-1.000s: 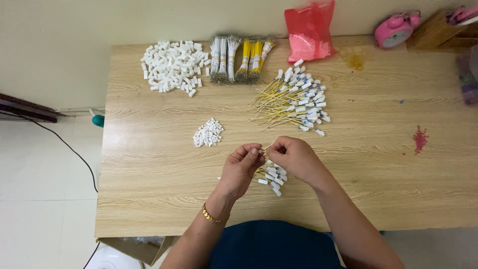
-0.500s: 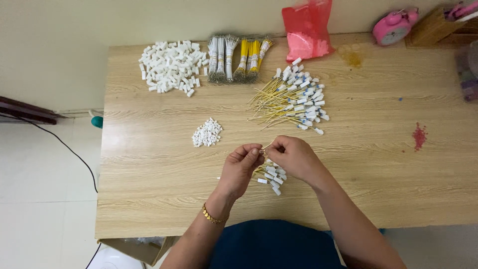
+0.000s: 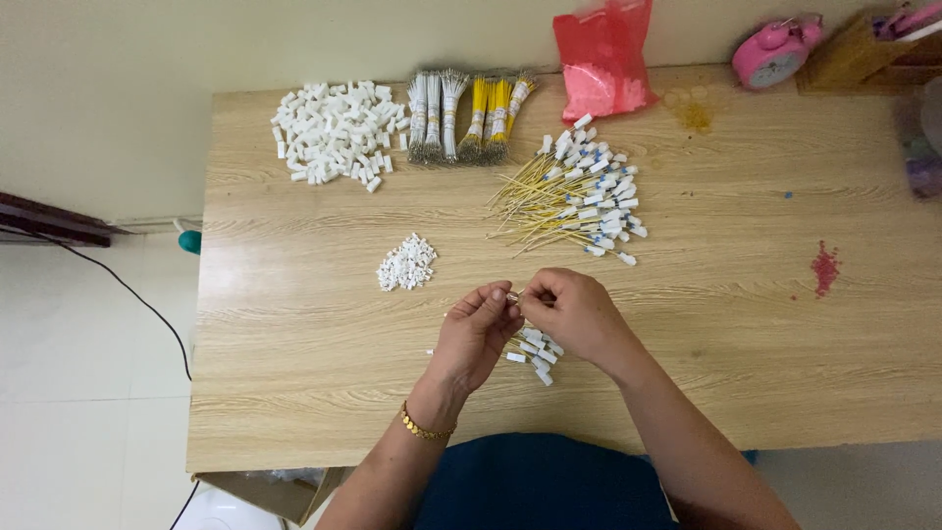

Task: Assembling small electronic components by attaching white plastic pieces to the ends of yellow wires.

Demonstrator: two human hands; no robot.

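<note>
On the wooden bench (image 3: 294, 393), a large heap of yellow wires with white connectors (image 3: 579, 201) is seen beyond the left hand (image 3: 476, 334) and right hand (image 3: 574, 314), whose fingertips are pinched together on one small wire piece (image 3: 514, 296), above a smaller finished pile (image 3: 535, 350).

On the table (image 3: 294, 393): 2 hands, 5 wire bundles (image 3: 469, 116), 1 red bag (image 3: 602, 59), perhaps 4 heaps of parts.

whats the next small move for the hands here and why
Probably press the tiny white piece together between the left hand and right hand, then drop it on the small finished pile beneath them: both hands' fingertips meet on it right above that pile.
</note>
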